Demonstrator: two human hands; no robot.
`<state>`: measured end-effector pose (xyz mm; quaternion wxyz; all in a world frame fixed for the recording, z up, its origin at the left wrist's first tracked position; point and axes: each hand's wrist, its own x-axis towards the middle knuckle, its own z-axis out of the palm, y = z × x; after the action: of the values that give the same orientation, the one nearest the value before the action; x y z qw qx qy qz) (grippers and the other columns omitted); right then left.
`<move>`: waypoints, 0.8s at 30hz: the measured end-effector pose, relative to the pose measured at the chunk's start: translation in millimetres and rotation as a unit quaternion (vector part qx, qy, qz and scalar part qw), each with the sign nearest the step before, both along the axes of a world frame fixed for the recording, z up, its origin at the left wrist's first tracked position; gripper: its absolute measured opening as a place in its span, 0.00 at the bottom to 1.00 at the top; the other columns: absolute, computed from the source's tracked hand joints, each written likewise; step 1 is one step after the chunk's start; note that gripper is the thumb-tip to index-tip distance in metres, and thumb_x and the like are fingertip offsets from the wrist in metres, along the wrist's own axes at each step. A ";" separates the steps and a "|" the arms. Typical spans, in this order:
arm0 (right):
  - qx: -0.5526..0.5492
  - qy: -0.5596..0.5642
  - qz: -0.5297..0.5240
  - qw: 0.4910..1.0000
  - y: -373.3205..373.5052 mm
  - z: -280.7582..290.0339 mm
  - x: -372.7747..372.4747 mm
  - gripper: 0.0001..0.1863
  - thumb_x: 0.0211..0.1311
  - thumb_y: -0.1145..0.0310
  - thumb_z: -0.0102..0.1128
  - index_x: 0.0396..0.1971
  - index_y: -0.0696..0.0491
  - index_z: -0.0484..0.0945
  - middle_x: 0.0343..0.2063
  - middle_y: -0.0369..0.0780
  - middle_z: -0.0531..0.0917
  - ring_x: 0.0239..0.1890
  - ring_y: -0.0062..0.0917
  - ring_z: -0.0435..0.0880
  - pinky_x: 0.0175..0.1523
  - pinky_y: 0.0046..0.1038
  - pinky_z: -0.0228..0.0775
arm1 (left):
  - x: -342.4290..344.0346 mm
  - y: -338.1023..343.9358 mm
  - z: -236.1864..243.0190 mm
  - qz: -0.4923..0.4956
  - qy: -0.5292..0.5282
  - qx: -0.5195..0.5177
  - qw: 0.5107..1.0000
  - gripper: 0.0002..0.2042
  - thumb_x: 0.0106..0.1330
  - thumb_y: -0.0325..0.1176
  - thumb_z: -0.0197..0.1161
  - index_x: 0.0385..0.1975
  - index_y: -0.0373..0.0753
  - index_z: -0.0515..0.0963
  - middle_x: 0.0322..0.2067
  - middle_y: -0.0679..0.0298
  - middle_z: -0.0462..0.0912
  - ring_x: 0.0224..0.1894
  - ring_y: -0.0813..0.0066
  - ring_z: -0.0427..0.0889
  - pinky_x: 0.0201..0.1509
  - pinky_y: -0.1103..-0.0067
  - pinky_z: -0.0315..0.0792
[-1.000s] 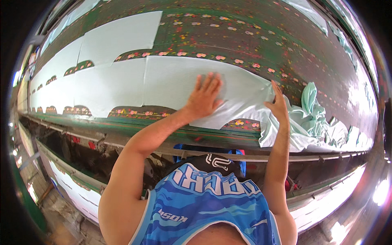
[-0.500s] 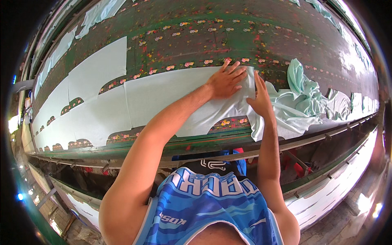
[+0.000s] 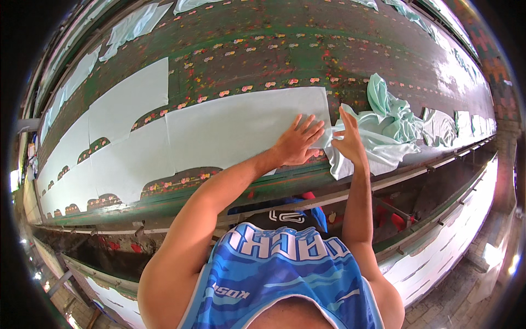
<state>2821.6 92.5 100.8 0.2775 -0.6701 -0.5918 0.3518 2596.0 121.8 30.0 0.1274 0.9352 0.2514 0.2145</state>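
Note:
A pale mint fabric panel (image 3: 230, 123) lies flat along the near side of a long dark table. My left hand (image 3: 298, 141) rests on its right end, palm down with the fingers spread. Just beyond the panel's right edge is my right hand (image 3: 349, 143), upright on its side, fingers stretched and thumb apart. It touches or nearly touches the loose, wrinkled cloth (image 3: 378, 145) there. Farther right, that cloth rises into a crumpled mint heap (image 3: 393, 115). My left hand and forearm hide the panel's near right corner.
More flat panels (image 3: 130, 90) lie to the left, with curved cutouts. Rows of small printed motifs cover the dark tabletop (image 3: 263, 66). A metal rail (image 3: 405, 178) runs along its near edge. Folded cloth pieces (image 3: 438, 129) lie to the right.
My left hand has slid toward me from the panel's far right corner to its near part. The panel's right end now looks smoother. My right hand stays by the edge, tilted more upright.

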 end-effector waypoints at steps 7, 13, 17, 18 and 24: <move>0.052 -0.088 -0.015 0.995 -12.9 -8.0 -42.6 0.28 0.59 0.75 0.67 0.62 0.55 0.77 0.61 0.46 0.79 0.60 0.41 0.79 0.59 0.35 0.77 | -107.7 -40.9 6.6 0.105 0.059 -0.029 0.992 0.33 0.74 0.51 0.58 0.74 0.41 0.64 0.78 0.56 0.56 0.80 0.47 0.51 0.80 0.46 0.45; 0.219 -0.149 0.140 0.954 -19.4 -56.6 -123.2 0.29 0.69 0.63 0.64 0.67 0.54 0.73 0.69 0.50 0.72 0.72 0.46 0.68 0.77 0.44 0.59 | -242.3 -30.7 -19.3 0.415 0.169 0.000 0.894 0.33 0.79 0.52 0.50 0.78 0.40 0.58 0.79 0.52 0.51 0.81 0.44 0.47 0.81 0.47 0.41; 0.220 -0.268 0.143 0.927 6.0 -77.6 -145.4 0.34 0.75 0.51 0.55 0.74 0.53 0.64 0.77 0.50 0.60 0.79 0.43 0.55 0.82 0.46 0.44 | -286.2 -40.7 -34.4 0.531 0.152 -0.024 0.833 0.35 0.80 0.55 0.45 0.78 0.37 0.56 0.80 0.49 0.48 0.81 0.43 0.45 0.81 0.46 0.41; 0.223 -0.285 0.129 0.923 16.5 -81.2 -142.8 0.35 0.75 0.49 0.54 0.74 0.53 0.64 0.77 0.49 0.59 0.80 0.43 0.55 0.82 0.46 0.43 | -285.4 -42.1 -34.6 0.540 0.157 -0.021 0.826 0.35 0.80 0.56 0.44 0.78 0.37 0.55 0.80 0.48 0.48 0.81 0.43 0.45 0.81 0.46 0.42; 0.184 -0.341 0.054 0.920 82.4 -97.9 -98.2 0.42 0.77 0.38 0.42 0.79 0.52 0.53 0.80 0.48 0.50 0.82 0.40 0.46 0.84 0.44 0.36 | -254.6 -62.1 -33.9 0.549 0.186 -0.027 0.814 0.35 0.80 0.54 0.45 0.77 0.34 0.55 0.79 0.44 0.47 0.81 0.39 0.44 0.79 0.43 0.42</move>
<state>2723.3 174.9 2.9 0.1584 -0.6536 -0.7401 0.0013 2341.4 59.7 -3.9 -0.0353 0.6600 0.7477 0.0638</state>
